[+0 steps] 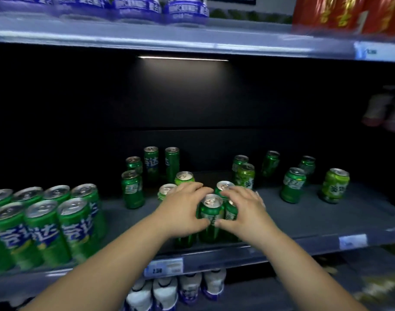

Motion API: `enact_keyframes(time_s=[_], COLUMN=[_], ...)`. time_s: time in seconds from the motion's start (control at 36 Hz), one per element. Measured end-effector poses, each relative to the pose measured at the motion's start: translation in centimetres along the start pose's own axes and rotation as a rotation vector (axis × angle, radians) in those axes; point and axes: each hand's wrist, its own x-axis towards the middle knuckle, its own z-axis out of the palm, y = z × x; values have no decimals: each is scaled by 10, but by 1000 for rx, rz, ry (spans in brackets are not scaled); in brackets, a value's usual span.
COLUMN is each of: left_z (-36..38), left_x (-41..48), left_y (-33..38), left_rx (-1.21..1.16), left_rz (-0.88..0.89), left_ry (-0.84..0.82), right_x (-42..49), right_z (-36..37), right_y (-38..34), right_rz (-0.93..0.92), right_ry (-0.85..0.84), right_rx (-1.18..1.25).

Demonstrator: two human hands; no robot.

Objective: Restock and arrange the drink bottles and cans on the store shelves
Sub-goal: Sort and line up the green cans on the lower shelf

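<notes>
A tight cluster of green cans [211, 217] stands near the front of the dark middle shelf [304, 221]. My left hand [183, 209] wraps around the cluster's left side and my right hand [245, 209] around its right side, thumbs almost meeting on the front can. Both hands press against the cans. Two lighter green cans [184, 178] stand just behind my left hand. Several more green cans [293, 185] are scattered, apart from each other, across the right half of the shelf.
A packed block of green cans [44, 223] fills the shelf's left end. Tall green cans [151, 163] stand toward the back. Blue-labelled bottles [185, 10] and red packs [349, 14] sit on the shelf above; white bottles [189, 286] below. Price tag [164, 267] on the shelf edge.
</notes>
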Motion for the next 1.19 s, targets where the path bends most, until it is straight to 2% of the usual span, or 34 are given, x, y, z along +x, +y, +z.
enact_keyframes(time_s=[0.11, 0.19, 0.47, 0.81, 1.19], left_z=[18, 24, 17, 26, 23], left_x=[1, 1, 8, 11, 10], left_y=[9, 12, 27, 24, 25], left_rx=[146, 177, 189, 211, 183], left_rz=[-58, -108, -283, -249, -267], left_ry=[41, 93, 7, 145, 164], right_x=[2, 2, 2, 1, 2], right_z=[11, 20, 32, 39, 41], right_y=[23, 31, 41, 41, 42], right_rz=[18, 4, -56, -46, -17], right_ry=[-43, -14, 56, 91, 129], right_rx=[95, 120, 109, 109, 175])
